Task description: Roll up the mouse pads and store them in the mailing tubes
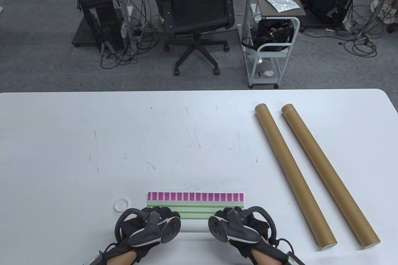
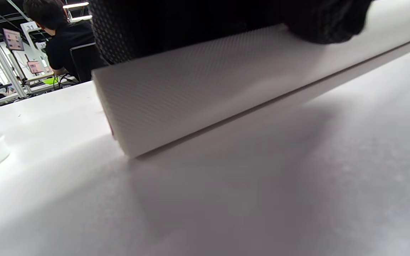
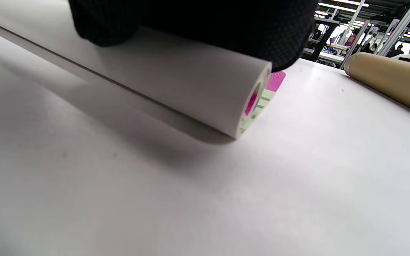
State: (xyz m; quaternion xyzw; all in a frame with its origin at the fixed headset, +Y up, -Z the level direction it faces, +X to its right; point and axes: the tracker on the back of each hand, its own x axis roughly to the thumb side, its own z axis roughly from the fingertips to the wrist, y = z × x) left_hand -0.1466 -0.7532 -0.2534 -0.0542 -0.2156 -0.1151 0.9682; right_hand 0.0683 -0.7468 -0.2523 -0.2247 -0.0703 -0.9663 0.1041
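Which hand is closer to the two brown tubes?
The right hand. It rests on the right end of the rolled mouse pad, beside the brown tubes. The left hand is on the roll's left end, farther away.

Left hand (image 1: 149, 230) and right hand (image 1: 239, 229), fingers curled down.

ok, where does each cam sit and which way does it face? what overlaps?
Table view: high, looking down over the table; both gloved hands, left hand, right hand, on the mouse pad, mailing tubes at right.
Left wrist view: low at the tabletop, under the left hand's fingers, facing the roll's left end.
Right wrist view: low, under the right hand's fingers, facing the roll's right end and one tube.
Shared: all show the rolled pad.
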